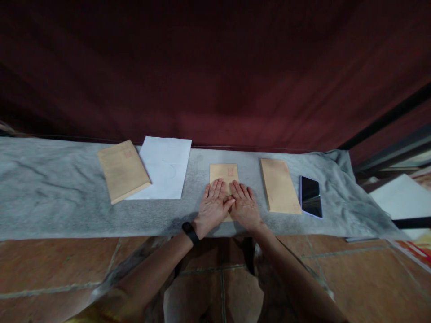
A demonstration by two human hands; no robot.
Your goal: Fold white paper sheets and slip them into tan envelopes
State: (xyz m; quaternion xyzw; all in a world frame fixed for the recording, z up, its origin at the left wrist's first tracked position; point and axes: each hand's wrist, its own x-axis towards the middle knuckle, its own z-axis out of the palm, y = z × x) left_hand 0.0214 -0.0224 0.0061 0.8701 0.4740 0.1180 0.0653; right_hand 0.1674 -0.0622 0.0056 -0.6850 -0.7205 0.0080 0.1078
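Observation:
A brown paper envelope (220,170) with a faint red print near its top lies in front of me on the grey cloth. My left hand (213,202) rests flat on its left half, fingers stretched forward, and a black band circles that wrist. Beside it, my right hand (244,204) lies flat on the right half, palm down. The thumbs meet or cross near the middle. Both hands hide most of the envelope's lower part. Neither hand grips anything.
On the left, brown envelopes (123,170) overlap white paper sheets (166,168). To the right lie more brown envelopes (279,186), apparently stacked, and a phone (310,196) in a purple case. Grey cloth (67,193) covers the narrow surface. A dark red curtain (215,80) hangs behind.

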